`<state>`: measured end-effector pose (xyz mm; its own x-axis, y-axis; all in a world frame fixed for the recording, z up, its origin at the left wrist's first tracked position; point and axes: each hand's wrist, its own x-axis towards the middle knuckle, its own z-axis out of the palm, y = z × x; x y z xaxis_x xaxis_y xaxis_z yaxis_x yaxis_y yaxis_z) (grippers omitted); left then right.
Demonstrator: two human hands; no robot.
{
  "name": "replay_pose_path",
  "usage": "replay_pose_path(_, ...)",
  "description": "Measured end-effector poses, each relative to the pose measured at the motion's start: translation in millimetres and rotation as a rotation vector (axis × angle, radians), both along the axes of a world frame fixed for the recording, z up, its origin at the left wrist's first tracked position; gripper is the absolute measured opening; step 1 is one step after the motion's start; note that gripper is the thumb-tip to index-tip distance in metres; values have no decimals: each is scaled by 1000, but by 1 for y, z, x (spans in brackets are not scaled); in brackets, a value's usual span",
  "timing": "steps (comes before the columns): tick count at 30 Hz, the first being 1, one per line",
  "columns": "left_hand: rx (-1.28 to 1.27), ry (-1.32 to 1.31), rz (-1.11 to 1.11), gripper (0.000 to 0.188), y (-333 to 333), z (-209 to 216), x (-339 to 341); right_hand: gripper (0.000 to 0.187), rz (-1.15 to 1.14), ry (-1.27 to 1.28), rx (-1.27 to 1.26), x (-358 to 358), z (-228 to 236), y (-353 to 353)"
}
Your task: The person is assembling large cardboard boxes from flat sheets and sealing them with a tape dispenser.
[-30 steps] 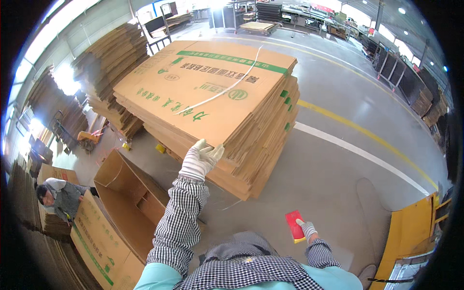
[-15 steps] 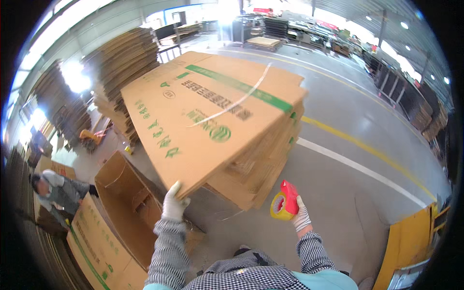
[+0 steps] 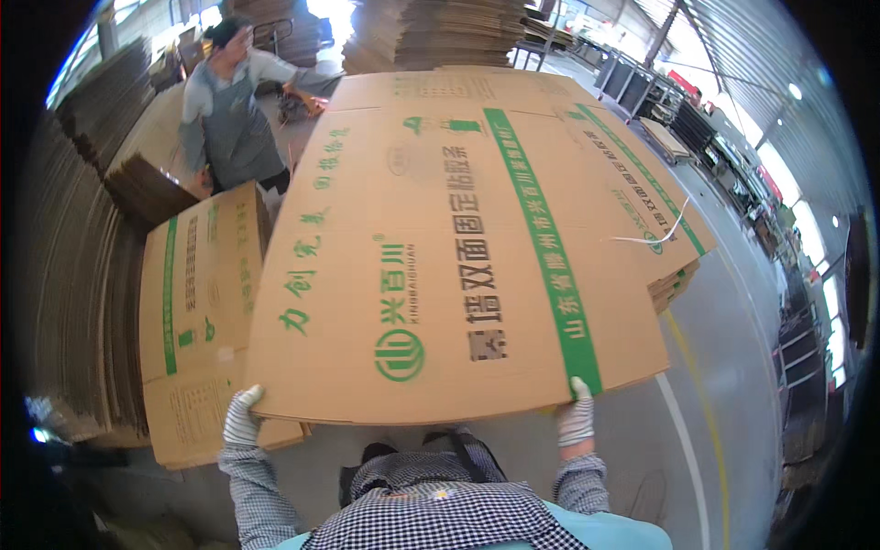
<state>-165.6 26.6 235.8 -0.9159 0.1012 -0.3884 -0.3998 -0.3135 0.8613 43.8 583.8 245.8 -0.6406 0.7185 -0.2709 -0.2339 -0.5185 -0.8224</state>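
Observation:
A large flat brown cardboard sheet point(image 3: 440, 275), a folded carton with green bands and printing, spreads out before me. My left hand point(image 3: 244, 418), in a white striped glove, grips its near left corner. Toward the right end of the same near edge, my right hand point(image 3: 577, 417) is closed on the cardboard, thumb on top and fingers hidden beneath. A thin white strap point(image 3: 655, 236) lies across the far right part of the sheet. The tape roll seen earlier does not show now; whether it is under the sheet I cannot tell.
A person point(image 3: 234, 110) in a grey apron stands at the far left, an arm reaching toward the sheet's far side. Another printed carton point(image 3: 188, 367) lies to my left beside tall cardboard stacks point(image 3: 73, 302). More stacks point(image 3: 440, 37) rise behind. Floor lines point(image 3: 683, 440) run along my right.
My view has turned left. My right hand, which held a tape dispenser, now grips the cardboard edge. The sheet sits squarely in front of me, and the person appears larger and closer.

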Motion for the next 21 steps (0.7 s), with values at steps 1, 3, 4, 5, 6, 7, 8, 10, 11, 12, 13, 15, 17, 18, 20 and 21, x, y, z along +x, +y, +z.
replay_pose_path(1, -25, -17, 17, 43, -28, -14, -1, 48, 58, 0, -17, -13, -5, -15)
replay_pose_path(3, -78, -95, 3, 47, -75, -37, 5, 47, 130, -35, -43, -30, -19, -42)
replay_pose_path(4, -138, -146, -31, 51, -96, -46, 8, 48, 170, -39, -62, -38, -33, -54)
replay_pose_path(5, -145, -175, -21, 51, -112, -55, 11, 49, 204, -43, -85, -46, -43, -67)
replay_pose_path(6, -133, -167, 62, 52, -124, -66, 13, 49, 215, -71, -98, -54, -53, -78)
replay_pose_path(7, -114, -163, 148, 53, -131, -84, 15, 48, 268, -76, -120, -66, -60, -82)
replay_pose_path(8, -141, -208, 216, 54, -140, -104, 13, 47, 322, -77, -148, -79, -70, -87)
replay_pose_path(10, -224, -331, 316, 56, -152, -154, 5, 44, 292, -72, -50, -108, -97, -95)
replay_pose_path(11, -280, -410, 340, 56, -155, -177, -2, 44, 332, -101, -101, -123, -112, -89)
replay_pose_path(12, -221, -416, 359, 56, -156, -190, -9, 45, 362, -130, -154, -132, -131, -84)
replay_pose_path(13, -158, -421, 380, 57, -153, -202, -16, 45, 364, -156, -164, -133, -150, -82)
replay_pose_path(15, -120, -470, 431, 47, -150, -218, -39, 46, 277, -245, -266, -132, -181, -68)
replay_pose_path(17, -481, -536, 283, 40, -175, -238, -49, 49, 244, -361, -361, -109, -216, -56)
replay_pose_path(18, -824, -591, 81, 33, -188, -251, -46, 52, 252, -407, -463, -94, -224, -55)
replay_pose_path(20, -703, -408, 459, 21, -148, -280, -19, 57, 270, -452, -566, -51, -222, -35)
replay_pose_path(21, -473, -274, 714, 20, -119, -290, -7, 59, 302, -442, -579, -36, -212, -23)
